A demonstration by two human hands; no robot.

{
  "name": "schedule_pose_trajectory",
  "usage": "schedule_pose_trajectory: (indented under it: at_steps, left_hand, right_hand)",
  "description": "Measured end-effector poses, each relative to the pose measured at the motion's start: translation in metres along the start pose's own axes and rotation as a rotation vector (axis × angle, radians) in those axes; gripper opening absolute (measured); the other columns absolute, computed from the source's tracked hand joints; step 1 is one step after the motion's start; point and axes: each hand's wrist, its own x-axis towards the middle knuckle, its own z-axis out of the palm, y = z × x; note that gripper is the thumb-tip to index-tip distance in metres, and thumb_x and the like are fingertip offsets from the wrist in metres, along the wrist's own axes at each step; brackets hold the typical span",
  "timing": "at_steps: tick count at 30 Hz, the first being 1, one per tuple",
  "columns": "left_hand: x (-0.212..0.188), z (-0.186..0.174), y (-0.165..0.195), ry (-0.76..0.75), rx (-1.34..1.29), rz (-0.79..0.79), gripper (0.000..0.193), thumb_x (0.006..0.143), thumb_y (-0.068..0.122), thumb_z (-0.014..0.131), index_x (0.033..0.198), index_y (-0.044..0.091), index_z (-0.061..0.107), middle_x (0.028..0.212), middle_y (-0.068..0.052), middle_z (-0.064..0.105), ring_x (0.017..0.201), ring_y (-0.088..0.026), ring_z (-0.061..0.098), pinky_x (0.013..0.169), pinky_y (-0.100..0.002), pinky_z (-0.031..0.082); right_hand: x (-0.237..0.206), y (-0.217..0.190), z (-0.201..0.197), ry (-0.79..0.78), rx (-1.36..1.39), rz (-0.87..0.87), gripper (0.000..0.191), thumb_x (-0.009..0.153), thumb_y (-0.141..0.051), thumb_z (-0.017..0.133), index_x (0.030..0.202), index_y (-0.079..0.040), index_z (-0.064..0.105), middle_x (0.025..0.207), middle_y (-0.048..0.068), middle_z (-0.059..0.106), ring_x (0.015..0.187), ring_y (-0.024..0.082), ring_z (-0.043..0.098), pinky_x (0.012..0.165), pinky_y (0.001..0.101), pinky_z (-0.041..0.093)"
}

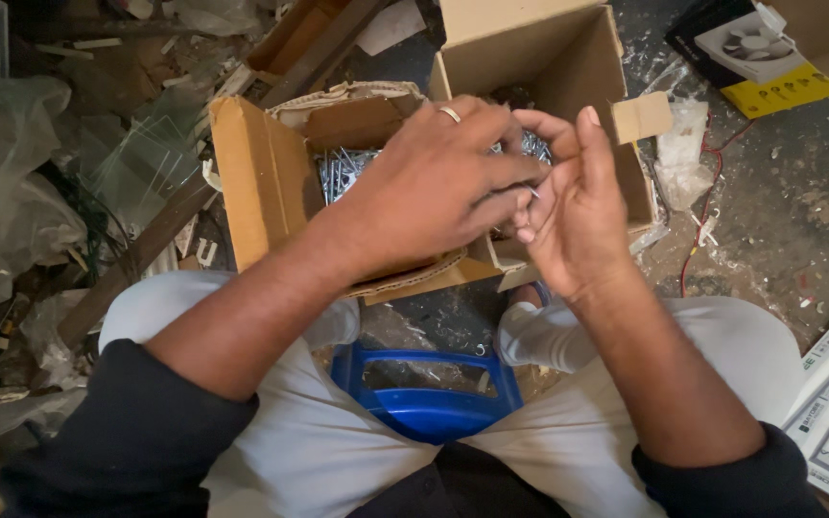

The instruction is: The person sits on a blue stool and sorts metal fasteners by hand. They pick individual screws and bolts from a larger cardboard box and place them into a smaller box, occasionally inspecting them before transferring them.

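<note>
Head view: my left hand lies palm down over the open box at about 12 o'clock from my lap, fingers curled together and reaching to the right; what its tips pinch I cannot tell. A ring sits on one finger. My right hand stands on edge at 1 o'clock, half open, palm to the left, and a thin screw shows between its fingers, touching the left fingertips.

The box holds a heap of silvery screws, visible at 11 o'clock of the left hand. I judge them small, stiff, sharp and slippery, light singly but heavy as a heap; best pinched by the shank.

The cardboard is brown, matte, torn at the flaps. A second, taller carton stands just behind. A blue plastic stool shows between my knees at 6 o'clock. The floor is dark and gritty.
</note>
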Motion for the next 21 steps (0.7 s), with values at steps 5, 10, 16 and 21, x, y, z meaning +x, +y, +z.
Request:
schedule_pose_trajectory:
  at_steps: [5, 10, 16, 21]
  left_hand:
    - [0.003, 0.008, 0.001, 0.026, 0.041, 0.060, 0.013, 0.084, 0.026, 0.077, 0.092, 0.016, 0.076, 0.106, -0.006, 0.064, 0.110, -0.031, 0.061, 0.091, -0.046, 0.047]
    - [0.001, 0.014, 0.004, -0.022, 0.148, 0.052, 0.010, 0.079, 0.020, 0.075, 0.087, 0.015, 0.076, 0.098, -0.004, 0.064, 0.107, -0.027, 0.062, 0.093, -0.045, 0.048]
    - [-0.001, 0.012, 0.006, -0.009, 0.308, 0.091, 0.016, 0.077, 0.022, 0.075, 0.090, 0.013, 0.076, 0.103, -0.005, 0.065, 0.113, -0.026, 0.063, 0.097, -0.042, 0.047]
    - [0.001, 0.010, 0.010, -0.002, 0.324, 0.089, 0.022, 0.076, 0.026, 0.077, 0.093, 0.012, 0.076, 0.105, -0.006, 0.066, 0.114, -0.026, 0.063, 0.095, -0.042, 0.047]
  right_hand:
    - [-0.001, 0.001, 0.008, 0.037, -0.146, 0.008, 0.072, 0.106, -0.067, 0.030, 0.142, -0.009, 0.051, 0.104, 0.006, 0.072, 0.070, 0.009, 0.062, 0.053, 0.0224, 0.047]
    - [-0.006, 0.003, 0.020, 0.068, -0.287, 0.014, 0.078, 0.099, -0.073, 0.026, 0.142, -0.013, 0.049, 0.101, 0.003, 0.069, 0.073, 0.008, 0.058, 0.057, 0.0243, 0.041]
    - [-0.010, 0.005, 0.028, 0.038, -0.305, -0.016, 0.079, 0.100, -0.073, 0.026, 0.146, -0.013, 0.048, 0.096, 0.002, 0.063, 0.074, 0.007, 0.051, 0.060, 0.0260, 0.037]
    - [-0.011, 0.006, 0.031, 0.020, -0.334, -0.048, 0.079, 0.103, -0.073, 0.027, 0.149, -0.012, 0.049, 0.091, 0.001, 0.059, 0.072, 0.007, 0.048, 0.061, 0.0261, 0.038]
